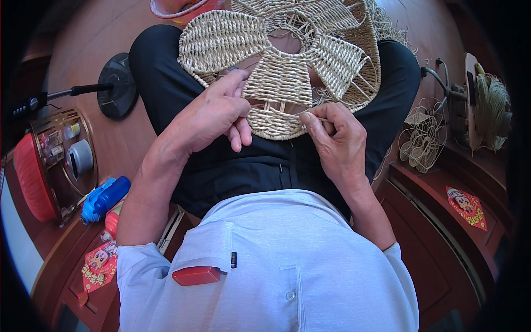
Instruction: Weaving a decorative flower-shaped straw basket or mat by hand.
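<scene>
Across my lap lies a woven straw piece [278,83], tan, with petal-like panels spreading from a round central hole. Its near panel has a gap crossed by a few short cords, with a curved woven rim [274,124] below. At the left edge of that panel is my left hand [218,113], its fingers apart, one reaching up beside the weave and others hanging by the rim. My right hand [338,138] pinches a thin straw strand [305,115] between thumb and finger at the rim's right end. More of the weave, with loose cord ends, curves around the right side.
A red bowl [185,10] stands beyond my left knee, and a black round stand base [117,86] beside it. Left are an open-sided rack [66,155] and a blue bottle [112,196]. Right are tangled cords [423,138] and a straw bundle [491,108] on a stand.
</scene>
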Tool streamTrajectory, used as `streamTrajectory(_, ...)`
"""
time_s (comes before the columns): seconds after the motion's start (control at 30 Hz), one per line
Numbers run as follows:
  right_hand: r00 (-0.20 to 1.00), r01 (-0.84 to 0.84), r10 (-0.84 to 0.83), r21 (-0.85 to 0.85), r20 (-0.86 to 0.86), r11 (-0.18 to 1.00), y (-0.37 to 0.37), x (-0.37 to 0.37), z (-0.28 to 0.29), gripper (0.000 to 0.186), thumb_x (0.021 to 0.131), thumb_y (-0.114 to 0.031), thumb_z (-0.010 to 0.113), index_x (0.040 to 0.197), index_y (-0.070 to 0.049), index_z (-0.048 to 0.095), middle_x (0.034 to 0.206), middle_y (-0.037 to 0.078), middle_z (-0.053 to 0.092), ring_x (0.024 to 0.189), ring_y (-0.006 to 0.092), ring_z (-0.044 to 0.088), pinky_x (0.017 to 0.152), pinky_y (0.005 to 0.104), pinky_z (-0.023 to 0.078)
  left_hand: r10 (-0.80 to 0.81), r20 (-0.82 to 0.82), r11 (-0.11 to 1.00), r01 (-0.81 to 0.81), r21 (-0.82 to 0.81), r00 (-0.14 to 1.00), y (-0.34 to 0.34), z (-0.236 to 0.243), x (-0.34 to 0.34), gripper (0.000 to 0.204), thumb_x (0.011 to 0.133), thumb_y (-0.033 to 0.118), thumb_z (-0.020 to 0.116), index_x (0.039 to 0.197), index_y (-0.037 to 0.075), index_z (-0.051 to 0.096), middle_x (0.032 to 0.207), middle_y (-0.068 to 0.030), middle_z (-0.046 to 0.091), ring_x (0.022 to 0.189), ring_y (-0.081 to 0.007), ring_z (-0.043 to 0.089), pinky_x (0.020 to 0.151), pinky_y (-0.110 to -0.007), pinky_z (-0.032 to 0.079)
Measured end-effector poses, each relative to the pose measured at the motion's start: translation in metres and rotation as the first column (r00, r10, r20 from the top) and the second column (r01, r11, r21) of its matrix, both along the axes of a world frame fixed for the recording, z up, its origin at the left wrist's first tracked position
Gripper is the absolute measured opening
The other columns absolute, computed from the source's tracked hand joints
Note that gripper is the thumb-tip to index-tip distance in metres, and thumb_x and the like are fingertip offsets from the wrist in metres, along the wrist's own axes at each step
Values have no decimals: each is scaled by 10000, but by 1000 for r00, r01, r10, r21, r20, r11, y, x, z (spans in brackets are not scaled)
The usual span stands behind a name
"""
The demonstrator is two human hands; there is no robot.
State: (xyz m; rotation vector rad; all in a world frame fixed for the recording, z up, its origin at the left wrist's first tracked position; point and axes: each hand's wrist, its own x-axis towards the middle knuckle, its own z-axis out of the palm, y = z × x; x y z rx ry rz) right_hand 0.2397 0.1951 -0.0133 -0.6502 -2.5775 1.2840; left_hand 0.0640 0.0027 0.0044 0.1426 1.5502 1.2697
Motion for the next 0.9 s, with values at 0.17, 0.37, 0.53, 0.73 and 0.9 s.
streamTrajectory(0.17, 1000, 4, -4, -2, 10, 1000, 1, -1, -1, 151, 974, -104, 857, 938, -7, 747, 755, 80, 566, 635, 198, 520, 622, 375, 464, 17, 9, 1000, -17, 8, 1000, -3, -4, -1, 731, 1011, -18, 483, 1713, -115, 302, 1114, -128, 693, 615, -137, 720, 480, -246, 603)
streamTrajectory(0.37, 995, -53, 55, 21, -82, 998, -7, -7, -4, 99, 971, -73, 836, 1014, -40, 754, 872, 99, 657, 693, 239, 666, 651, 377, 548, 115, 40, 988, -119, 102, 993, -6, -9, 4, 694, 1048, 8, 483, 1719, -77, 331, 1267, -157, 672, 577, -114, 665, 440, -234, 538)
streamTrajectory(0.53, 981, -132, 151, 155, -120, 979, -19, -19, -1, 141, 932, -101, 854, 1056, -108, 787, 1008, 75, 703, 862, 297, 728, 780, 428, 600, 127, 59, 987, -132, 96, 990, -7, -7, 5, 674, 1063, 19, 451, 1724, -59, 348, 1308, -154, 661, 568, -102, 634, 430, -232, 484)
streamTrajectory(0.73, 948, -231, 280, 278, -152, 933, -28, -41, -8, 151, 929, -148, 857, 1073, -149, 813, 1022, 51, 702, 939, 285, 723, 816, 426, 586, 115, 58, 987, -121, 110, 992, -7, -7, 4, 678, 1052, 13, 455, 1720, -58, 359, 1323, -156, 663, 570, -105, 633, 439, -235, 490)
streamTrajectory(0.9, 952, -240, 258, 125, -166, 963, -31, -50, -11, 119, 931, -153, 866, 1039, -125, 824, 950, 48, 709, 895, 272, 723, 796, 405, 585, 114, -66, 993, -111, 40, 991, -9, 4, 11, 644, 1051, 19, 487, 1690, -27, 425, 1328, -154, 689, 592, -105, 631, 474, -239, 498)
